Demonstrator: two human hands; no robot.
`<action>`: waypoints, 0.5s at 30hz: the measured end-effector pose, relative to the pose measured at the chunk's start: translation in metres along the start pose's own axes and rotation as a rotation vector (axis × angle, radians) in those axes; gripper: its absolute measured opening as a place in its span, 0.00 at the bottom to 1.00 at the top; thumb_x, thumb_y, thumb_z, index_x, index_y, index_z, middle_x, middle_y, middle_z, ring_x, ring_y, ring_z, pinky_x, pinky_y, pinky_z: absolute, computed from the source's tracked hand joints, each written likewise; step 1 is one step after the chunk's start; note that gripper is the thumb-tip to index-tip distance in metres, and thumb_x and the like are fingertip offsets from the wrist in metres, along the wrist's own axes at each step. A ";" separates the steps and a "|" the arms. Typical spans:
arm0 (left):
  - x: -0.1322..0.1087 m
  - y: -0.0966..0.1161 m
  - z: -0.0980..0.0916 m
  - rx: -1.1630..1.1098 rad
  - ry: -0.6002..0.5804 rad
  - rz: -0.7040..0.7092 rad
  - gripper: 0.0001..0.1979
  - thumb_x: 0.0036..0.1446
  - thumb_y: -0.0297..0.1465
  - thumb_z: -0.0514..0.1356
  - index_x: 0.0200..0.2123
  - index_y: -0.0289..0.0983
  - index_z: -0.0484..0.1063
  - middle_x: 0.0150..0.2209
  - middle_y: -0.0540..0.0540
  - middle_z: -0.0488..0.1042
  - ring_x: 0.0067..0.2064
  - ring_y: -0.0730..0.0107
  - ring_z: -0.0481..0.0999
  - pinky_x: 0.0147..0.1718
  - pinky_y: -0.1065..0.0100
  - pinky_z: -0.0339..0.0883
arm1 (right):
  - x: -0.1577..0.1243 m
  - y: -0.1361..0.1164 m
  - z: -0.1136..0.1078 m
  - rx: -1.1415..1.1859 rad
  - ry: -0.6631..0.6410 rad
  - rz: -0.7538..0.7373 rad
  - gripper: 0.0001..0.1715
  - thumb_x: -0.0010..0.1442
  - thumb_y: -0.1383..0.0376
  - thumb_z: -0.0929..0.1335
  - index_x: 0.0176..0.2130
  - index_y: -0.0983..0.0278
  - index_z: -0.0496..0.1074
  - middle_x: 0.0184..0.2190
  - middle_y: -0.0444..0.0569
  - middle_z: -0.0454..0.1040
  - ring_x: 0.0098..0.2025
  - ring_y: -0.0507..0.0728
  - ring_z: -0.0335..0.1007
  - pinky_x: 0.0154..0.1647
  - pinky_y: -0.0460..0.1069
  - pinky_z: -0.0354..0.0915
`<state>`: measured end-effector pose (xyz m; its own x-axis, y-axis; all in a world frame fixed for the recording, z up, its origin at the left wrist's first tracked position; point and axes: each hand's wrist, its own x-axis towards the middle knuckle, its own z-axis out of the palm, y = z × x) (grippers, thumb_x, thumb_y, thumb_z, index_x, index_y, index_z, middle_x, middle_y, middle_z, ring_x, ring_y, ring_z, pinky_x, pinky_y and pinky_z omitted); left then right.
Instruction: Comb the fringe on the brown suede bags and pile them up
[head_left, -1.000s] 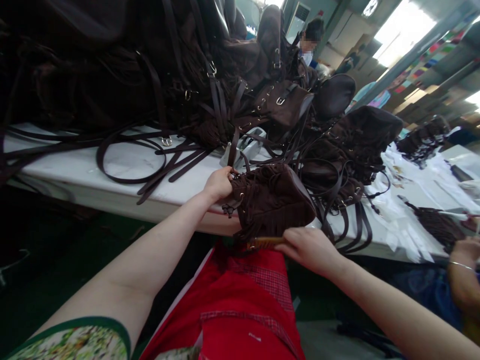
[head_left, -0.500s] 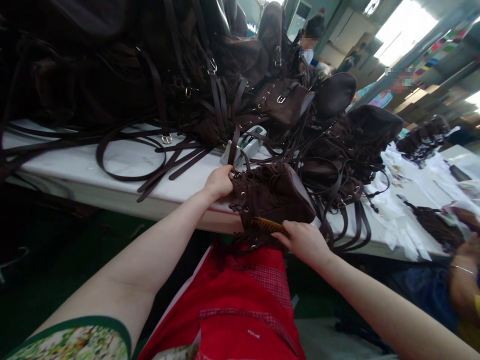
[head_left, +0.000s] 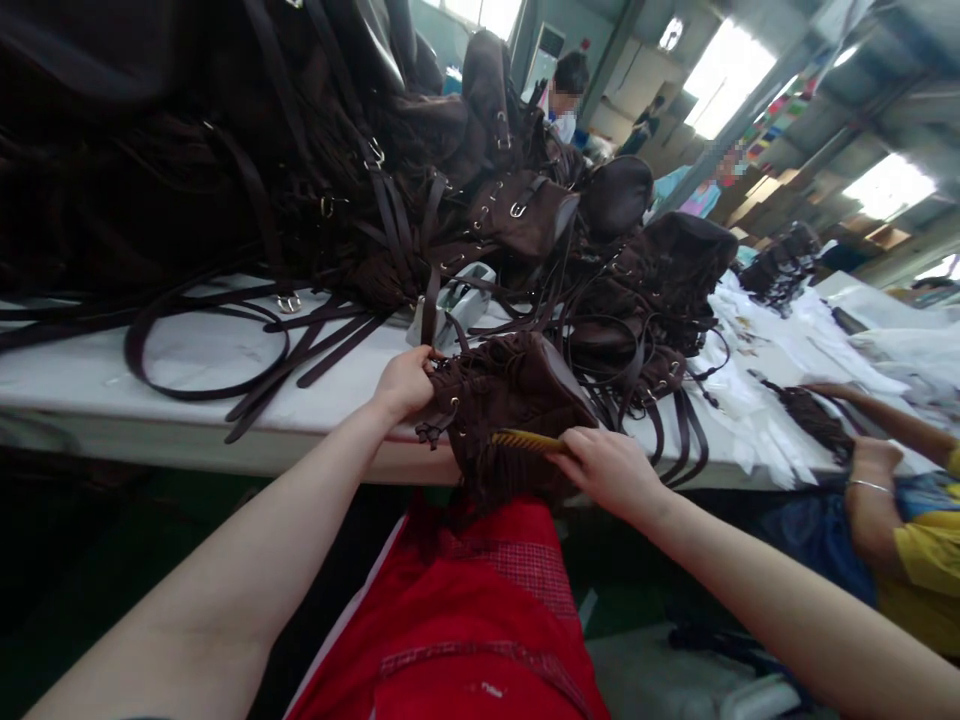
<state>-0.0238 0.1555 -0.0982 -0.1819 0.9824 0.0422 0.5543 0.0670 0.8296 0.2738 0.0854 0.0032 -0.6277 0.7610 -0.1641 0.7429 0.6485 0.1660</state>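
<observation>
A dark brown fringed bag point(head_left: 517, 385) lies on its side at the table's front edge, its fringe hanging over. My left hand point(head_left: 407, 382) is closed on the bag's top end, near the metal eyelets; its fingertips are partly hidden. In my right hand point(head_left: 611, 468) is a yellow-brown comb point(head_left: 529, 441), gripped at one end. The comb's teeth lie against the fringe on the near side of the bag. A thin strap point(head_left: 430, 305) rises beside my left hand.
Dark brown bags point(head_left: 517, 215) with straps and buckles are heaped along the back of the white table point(head_left: 330, 425). Looped straps point(head_left: 135, 350) lie at the left. At the right, a co-worker in a yellow top point(head_left: 926, 560) reaches over another fringed piece point(head_left: 814, 420) beside white sheets.
The view has shifted to the right. The comb has turned more level against the fringe, and more of the co-worker at the right shows. Both hands keep their hold.
</observation>
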 end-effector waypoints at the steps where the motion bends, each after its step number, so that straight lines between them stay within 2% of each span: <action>1: -0.001 0.001 -0.001 0.002 0.000 0.002 0.16 0.45 0.30 0.58 0.40 0.37 0.73 0.24 0.53 0.70 0.28 0.69 0.68 0.26 0.71 0.54 | -0.003 -0.001 0.006 -0.016 -0.022 -0.020 0.16 0.65 0.56 0.61 0.34 0.63 0.69 0.31 0.48 0.74 0.33 0.54 0.70 0.29 0.48 0.52; 4: -0.002 0.002 -0.003 0.013 0.003 0.009 0.14 0.46 0.30 0.58 0.39 0.38 0.73 0.23 0.52 0.70 0.27 0.68 0.68 0.25 0.71 0.54 | -0.022 -0.009 0.025 0.064 -0.237 -0.323 0.13 0.54 0.54 0.69 0.29 0.61 0.69 0.27 0.44 0.74 0.30 0.55 0.70 0.27 0.48 0.52; 5: -0.003 0.003 -0.003 0.018 0.005 0.014 0.13 0.46 0.29 0.58 0.38 0.38 0.73 0.23 0.52 0.70 0.27 0.68 0.69 0.25 0.71 0.54 | -0.027 -0.010 0.029 0.110 -0.261 -0.368 0.14 0.51 0.54 0.71 0.28 0.61 0.69 0.26 0.43 0.73 0.29 0.55 0.69 0.27 0.48 0.53; 6: -0.003 0.003 -0.004 0.022 0.007 0.021 0.13 0.46 0.29 0.57 0.37 0.38 0.73 0.23 0.52 0.70 0.27 0.68 0.69 0.25 0.71 0.54 | -0.029 -0.009 0.029 0.159 -0.232 -0.339 0.13 0.49 0.55 0.71 0.28 0.61 0.68 0.26 0.43 0.73 0.30 0.55 0.69 0.28 0.48 0.54; 7: -0.003 0.003 -0.004 0.026 0.011 0.028 0.12 0.46 0.29 0.57 0.37 0.38 0.73 0.22 0.52 0.70 0.27 0.68 0.69 0.25 0.71 0.55 | -0.029 -0.005 0.026 0.204 -0.150 -0.236 0.11 0.49 0.58 0.71 0.30 0.61 0.68 0.27 0.42 0.73 0.31 0.55 0.69 0.28 0.48 0.55; 9: -0.004 0.005 -0.004 0.032 0.015 0.042 0.12 0.47 0.29 0.57 0.37 0.38 0.73 0.22 0.52 0.69 0.27 0.68 0.69 0.25 0.71 0.55 | -0.019 0.010 0.011 0.285 0.105 0.046 0.09 0.52 0.61 0.69 0.35 0.61 0.67 0.30 0.44 0.73 0.32 0.55 0.69 0.31 0.48 0.58; 11: -0.005 0.007 -0.005 0.038 0.015 0.051 0.11 0.47 0.29 0.57 0.37 0.38 0.72 0.22 0.52 0.70 0.27 0.67 0.70 0.25 0.71 0.55 | 0.000 0.027 -0.008 0.354 0.336 0.234 0.19 0.51 0.62 0.69 0.43 0.62 0.65 0.38 0.48 0.73 0.38 0.57 0.70 0.37 0.49 0.62; 12: -0.007 0.008 -0.006 0.042 0.014 0.054 0.11 0.48 0.29 0.57 0.37 0.38 0.72 0.22 0.52 0.70 0.27 0.67 0.70 0.25 0.71 0.55 | 0.011 0.034 -0.015 0.376 0.396 0.266 0.26 0.49 0.61 0.70 0.48 0.63 0.63 0.44 0.51 0.72 0.42 0.58 0.70 0.41 0.51 0.63; 14: -0.009 0.009 -0.008 0.050 0.014 0.057 0.10 0.48 0.29 0.57 0.36 0.38 0.72 0.23 0.52 0.70 0.27 0.67 0.70 0.25 0.70 0.56 | 0.030 0.042 -0.020 0.376 0.376 0.261 0.41 0.45 0.62 0.71 0.56 0.65 0.58 0.51 0.56 0.68 0.49 0.61 0.68 0.48 0.52 0.62; 15: -0.011 0.009 -0.008 0.054 0.017 0.056 0.10 0.48 0.29 0.56 0.37 0.38 0.71 0.23 0.51 0.70 0.27 0.66 0.71 0.25 0.70 0.57 | 0.038 0.043 -0.017 0.345 0.323 0.266 0.43 0.44 0.62 0.71 0.57 0.66 0.58 0.52 0.57 0.68 0.50 0.62 0.68 0.49 0.53 0.62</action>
<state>-0.0236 0.1441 -0.0863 -0.1627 0.9818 0.0978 0.6068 0.0214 0.7945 0.2780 0.1421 0.0209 -0.4064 0.9002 0.1566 0.8851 0.4304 -0.1771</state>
